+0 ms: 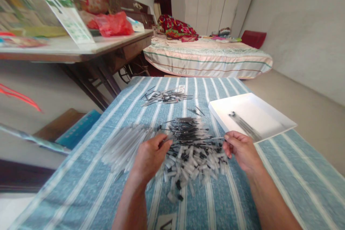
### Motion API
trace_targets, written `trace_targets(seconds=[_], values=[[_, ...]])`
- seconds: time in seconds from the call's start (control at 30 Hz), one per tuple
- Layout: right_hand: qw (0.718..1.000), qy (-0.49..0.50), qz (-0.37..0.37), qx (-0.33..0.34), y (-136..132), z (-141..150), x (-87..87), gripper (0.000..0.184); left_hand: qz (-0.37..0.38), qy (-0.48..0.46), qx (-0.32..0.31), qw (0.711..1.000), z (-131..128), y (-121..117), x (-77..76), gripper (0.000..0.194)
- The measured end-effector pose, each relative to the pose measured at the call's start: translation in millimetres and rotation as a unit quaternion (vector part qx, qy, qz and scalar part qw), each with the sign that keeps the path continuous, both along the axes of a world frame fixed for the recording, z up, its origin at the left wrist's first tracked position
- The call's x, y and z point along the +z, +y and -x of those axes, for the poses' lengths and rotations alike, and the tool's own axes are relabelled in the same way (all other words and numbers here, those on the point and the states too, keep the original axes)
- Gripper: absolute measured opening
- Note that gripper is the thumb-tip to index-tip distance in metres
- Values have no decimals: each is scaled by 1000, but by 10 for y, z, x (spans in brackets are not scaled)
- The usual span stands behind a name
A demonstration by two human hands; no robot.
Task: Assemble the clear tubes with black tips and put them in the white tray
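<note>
My left hand (152,156) is closed in a pinch at the right end of a pile of clear pen barrels (121,147); what its fingertips hold is blurred. Between the thumb and fingers of my right hand (239,149) is a thin pen refill (217,138), its pale end pointing left. Dark pen refills (185,129) lie bundled between my hands. Nearer to me is a heap of translucent pen caps (194,165) with black parts among them. Beyond my right hand, several pens (244,125) with black ends lie in a shallow white box (269,115).
More thin refills (167,96) are scattered toward the far end of the striped tablecloth (107,187). A cluttered side table (107,45) with a red plastic bag (114,24) stands at left. Behind are a bed (207,55) and a wall on the right.
</note>
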State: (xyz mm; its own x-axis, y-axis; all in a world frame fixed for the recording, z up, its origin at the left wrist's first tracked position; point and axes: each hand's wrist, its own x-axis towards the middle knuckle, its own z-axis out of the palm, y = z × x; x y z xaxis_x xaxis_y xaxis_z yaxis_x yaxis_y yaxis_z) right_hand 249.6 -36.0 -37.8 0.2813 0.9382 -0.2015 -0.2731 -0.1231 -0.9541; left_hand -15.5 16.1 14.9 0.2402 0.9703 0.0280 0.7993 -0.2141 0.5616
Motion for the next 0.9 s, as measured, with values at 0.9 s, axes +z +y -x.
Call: trace_targets(seconds=[0.9], values=[[916,-379,-15,128,-27,242,59,29,43,217,274,936,558,423,114,49]])
